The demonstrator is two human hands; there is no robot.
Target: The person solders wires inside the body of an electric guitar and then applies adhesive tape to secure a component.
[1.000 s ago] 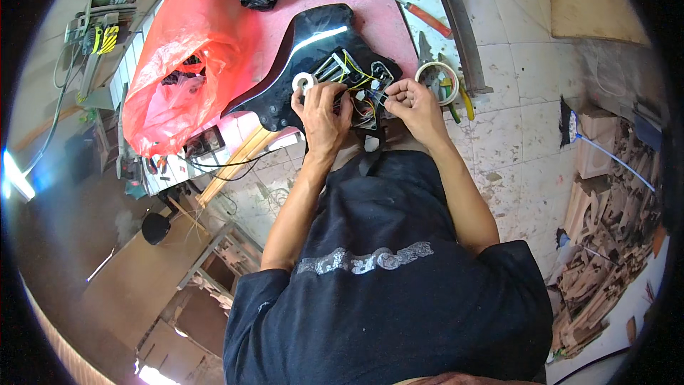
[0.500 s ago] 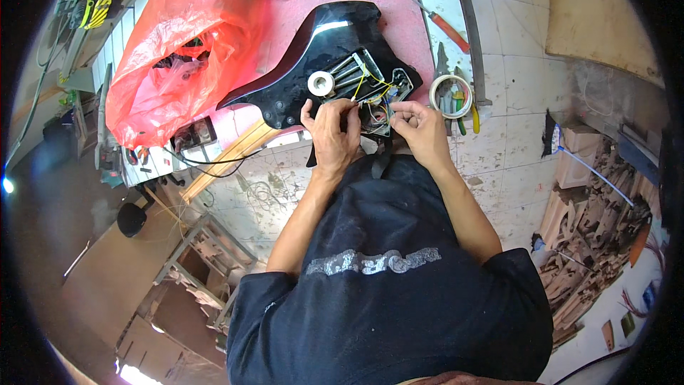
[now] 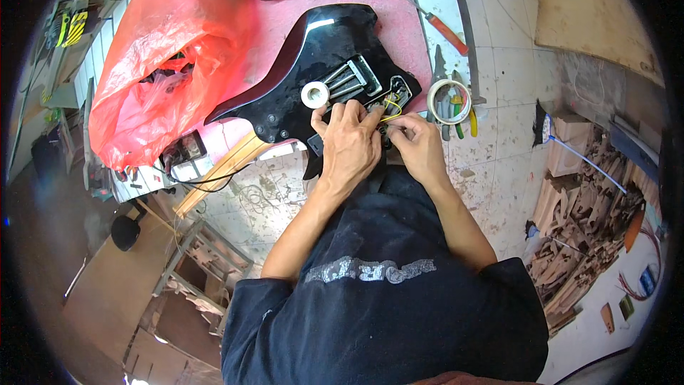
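Here the right hand (image 3: 419, 144) pinches a thin yellow wire (image 3: 389, 118) at the glossy black guitar body (image 3: 313, 57), the curled left hand's (image 3: 350, 141) grip hidden!

Glossy black guitar body (image 3: 313, 53), back up, mostly beyond left fingers (image 3: 350, 115); metal springs (image 3: 348, 90) exposed just past them. Yellow wire (image 3: 396, 107) loose, curved, right by right fingertips (image 3: 407, 122).

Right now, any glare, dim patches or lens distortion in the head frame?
Head view: a white glare streak sits on the upper part of the glossy black guitar body; head view: lower left is dim around the round black pad; head view: fisheye bends straight edges, corners go black; head view: wiring beside the bare right hand is too small to trace fully.
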